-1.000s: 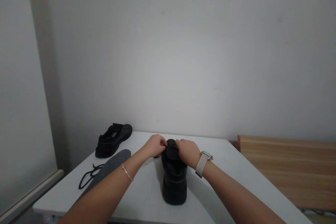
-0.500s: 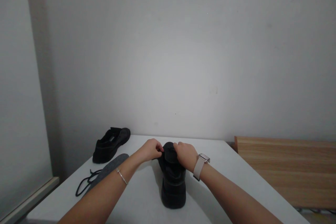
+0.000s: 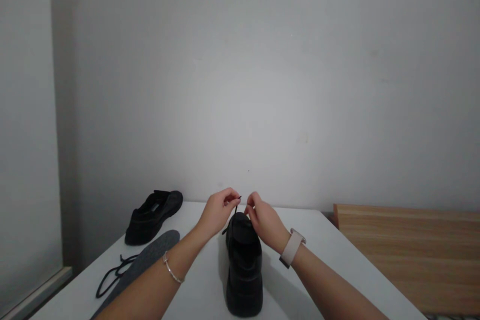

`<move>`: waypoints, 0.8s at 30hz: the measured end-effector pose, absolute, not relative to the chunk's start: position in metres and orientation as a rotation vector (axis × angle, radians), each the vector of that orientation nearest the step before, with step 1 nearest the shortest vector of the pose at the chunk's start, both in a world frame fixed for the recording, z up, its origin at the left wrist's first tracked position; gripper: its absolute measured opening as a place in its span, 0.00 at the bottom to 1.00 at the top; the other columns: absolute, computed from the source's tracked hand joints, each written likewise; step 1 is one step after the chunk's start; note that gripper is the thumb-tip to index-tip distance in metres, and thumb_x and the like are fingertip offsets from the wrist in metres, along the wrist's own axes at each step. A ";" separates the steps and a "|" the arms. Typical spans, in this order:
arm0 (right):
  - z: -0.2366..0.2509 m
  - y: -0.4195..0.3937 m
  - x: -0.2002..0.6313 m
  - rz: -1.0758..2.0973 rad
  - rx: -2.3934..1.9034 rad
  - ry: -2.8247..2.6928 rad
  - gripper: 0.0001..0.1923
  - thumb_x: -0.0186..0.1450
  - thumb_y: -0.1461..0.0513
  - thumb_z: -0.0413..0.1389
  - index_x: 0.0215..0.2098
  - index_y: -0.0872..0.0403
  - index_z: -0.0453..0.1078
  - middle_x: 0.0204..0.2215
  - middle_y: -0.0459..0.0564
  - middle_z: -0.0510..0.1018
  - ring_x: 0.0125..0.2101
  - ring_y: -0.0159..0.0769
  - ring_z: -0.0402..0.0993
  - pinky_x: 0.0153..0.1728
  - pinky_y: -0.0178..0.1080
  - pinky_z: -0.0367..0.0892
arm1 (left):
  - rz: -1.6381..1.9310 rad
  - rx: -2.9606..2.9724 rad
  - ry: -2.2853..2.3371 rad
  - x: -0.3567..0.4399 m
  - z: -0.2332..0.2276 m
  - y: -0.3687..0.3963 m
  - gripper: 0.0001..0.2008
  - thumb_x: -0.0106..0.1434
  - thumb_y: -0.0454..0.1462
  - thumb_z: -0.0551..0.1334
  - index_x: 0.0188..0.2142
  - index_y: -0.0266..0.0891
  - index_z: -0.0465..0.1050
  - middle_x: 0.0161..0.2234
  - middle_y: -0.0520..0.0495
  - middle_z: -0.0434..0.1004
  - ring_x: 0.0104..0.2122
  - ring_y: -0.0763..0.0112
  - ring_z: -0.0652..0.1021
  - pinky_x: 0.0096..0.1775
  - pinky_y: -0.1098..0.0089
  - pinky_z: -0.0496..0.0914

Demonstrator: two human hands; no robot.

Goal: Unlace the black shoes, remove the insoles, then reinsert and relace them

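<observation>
Head view: your left hand (image 3: 219, 210) and right hand (image 3: 264, 220) meet above the far end of the black shoe (image 3: 243, 265), which stands on the white table (image 3: 330, 255) with its heel toward you. Left fingertips (image 3: 233, 200) are pinched on the end of a thin black lace (image 3: 235, 208), drawn up taut from the shoe's far part so it runs straight. Right fingers are curled close beside that pinch; you seem to hold the lace or the shoe's upper there too, but the dark shoe hides the contact, so I cannot tell.

Shoe sits directly beneath both hands, between your forearms, sole flat for steadiness.

Far left: second black shoe (image 3: 153, 216), well apart. Nearer left: grey insole (image 3: 150, 257) lying flat, loose black lace (image 3: 112, 275) looped beside it. Right of the table: wooden board (image 3: 408, 255). Bracelet (image 3: 170, 271) on left wrist, watch (image 3: 291, 254) on right.
</observation>
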State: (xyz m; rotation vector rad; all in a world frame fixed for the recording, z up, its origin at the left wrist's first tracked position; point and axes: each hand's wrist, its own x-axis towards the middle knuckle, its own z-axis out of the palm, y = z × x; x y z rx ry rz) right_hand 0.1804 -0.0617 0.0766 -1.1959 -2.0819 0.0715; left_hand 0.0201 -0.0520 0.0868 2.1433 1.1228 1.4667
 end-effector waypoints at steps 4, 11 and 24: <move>0.114 -0.074 0.179 0.301 -0.780 -1.824 0.02 0.68 0.63 0.43 0.37 0.52 0.56 0.30 0.46 0.75 0.23 0.30 0.67 0.26 0.33 0.61 | 1.698 2.025 0.928 0.028 0.128 -0.067 0.05 0.58 0.37 0.60 0.31 0.37 0.72 0.29 0.50 0.75 0.31 0.70 0.74 0.37 0.71 0.67; 0.151 -0.086 0.191 0.340 -0.485 -1.473 0.03 0.66 0.61 0.49 0.36 0.52 0.57 0.27 0.45 0.73 0.32 0.32 0.70 0.39 0.39 0.64 | 1.726 1.736 0.699 0.020 0.140 -0.058 0.07 0.60 0.41 0.57 0.34 0.40 0.64 0.23 0.56 0.69 0.23 0.74 0.73 0.31 0.71 0.68; 0.038 -0.008 0.208 0.810 -1.340 -1.802 0.05 0.54 0.65 0.54 0.29 0.58 0.71 0.24 0.48 0.75 0.20 0.29 0.65 0.21 0.32 0.58 | 0.880 2.108 1.420 -0.001 0.045 -0.009 0.13 0.51 0.40 0.58 0.19 0.34 0.74 0.14 0.50 0.70 0.19 0.70 0.70 0.25 0.72 0.61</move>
